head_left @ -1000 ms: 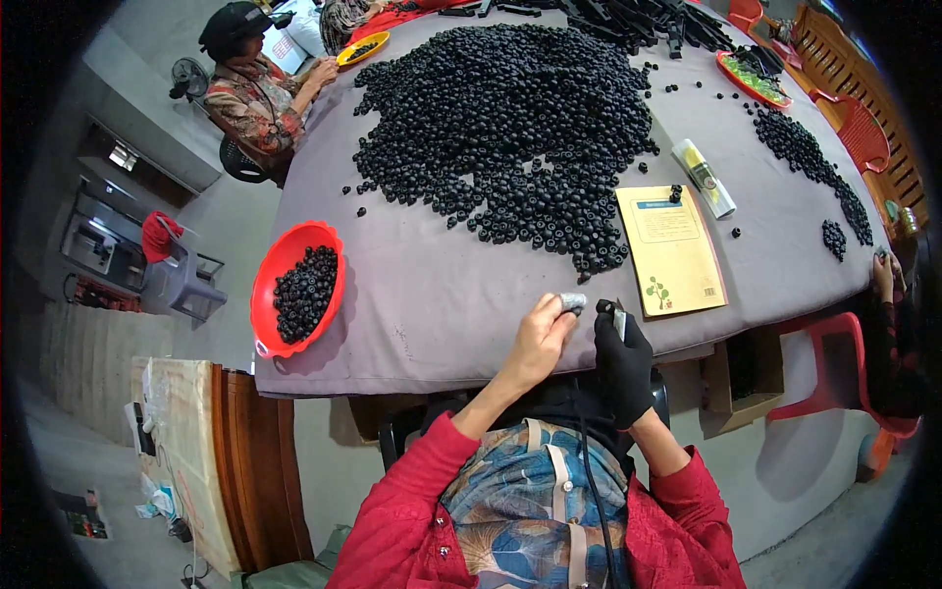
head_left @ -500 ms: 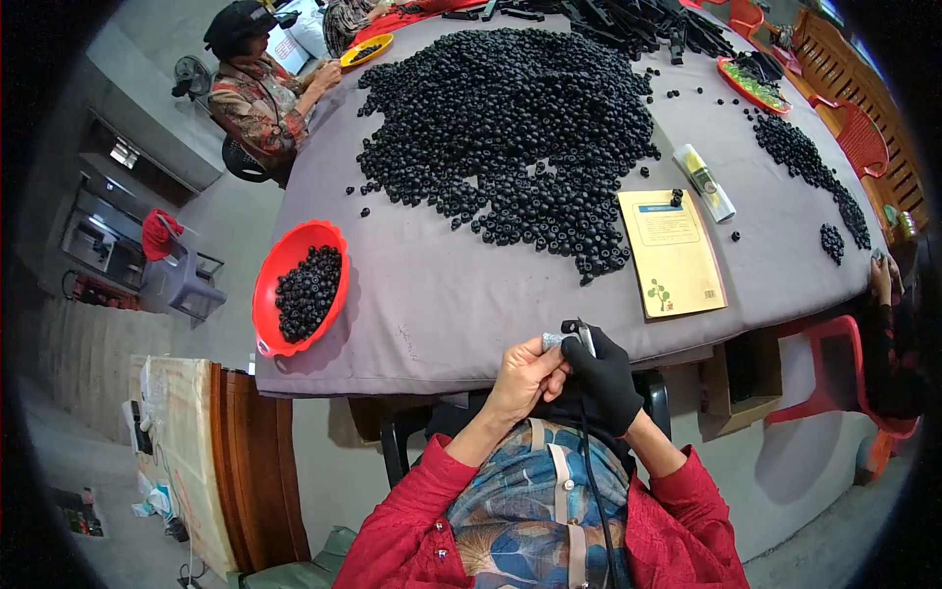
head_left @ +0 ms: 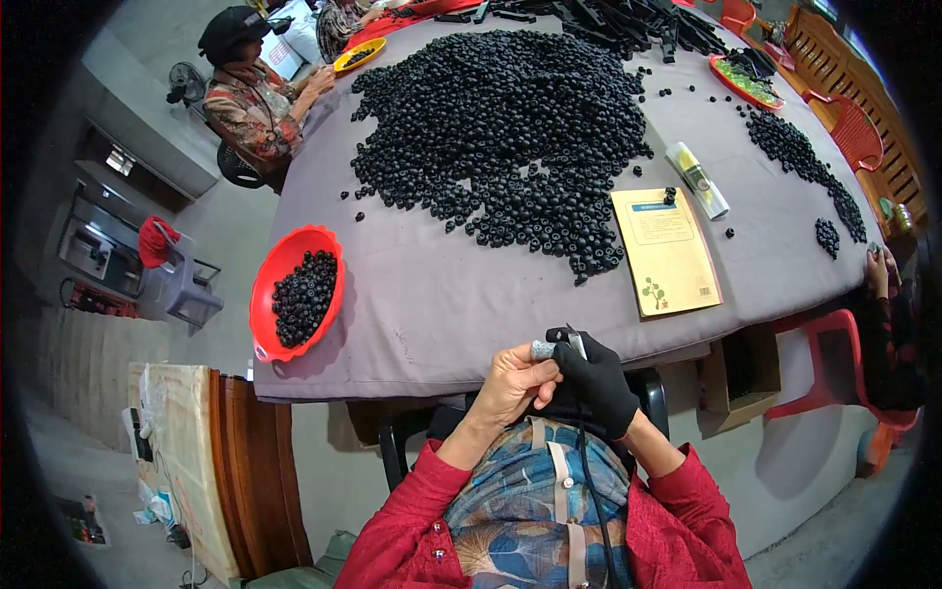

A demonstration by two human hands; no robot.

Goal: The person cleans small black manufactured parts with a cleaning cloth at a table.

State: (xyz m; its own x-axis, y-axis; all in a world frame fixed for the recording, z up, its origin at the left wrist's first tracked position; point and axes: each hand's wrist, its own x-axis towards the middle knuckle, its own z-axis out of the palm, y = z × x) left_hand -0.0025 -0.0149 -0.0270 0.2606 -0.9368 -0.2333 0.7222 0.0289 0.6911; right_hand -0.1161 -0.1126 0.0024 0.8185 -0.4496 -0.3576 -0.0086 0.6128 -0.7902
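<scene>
At the near edge of the table, my two hands meet in front of my body. My bare left hand is closed, its index finger wrapped in grey-white tape. Against that fingertip sits a small round black piece, partly hidden by the fingers. My right hand, in a black glove, closes around a slim silver pointed tool whose kind is too small to make out. A black cable hangs below the right hand. A large pile of small round black pieces covers the table beyond.
A red bowl with black pieces stands at left. A yellow booklet and a pale tube-like pack lie at right. A person sits far left; another's hand shows at the right edge. A red plate is far right.
The whole view has shifted slightly. My hands stay together, and the small black piece at my left fingertip sits a little lower and turned differently. The tool remains in my right hand.
</scene>
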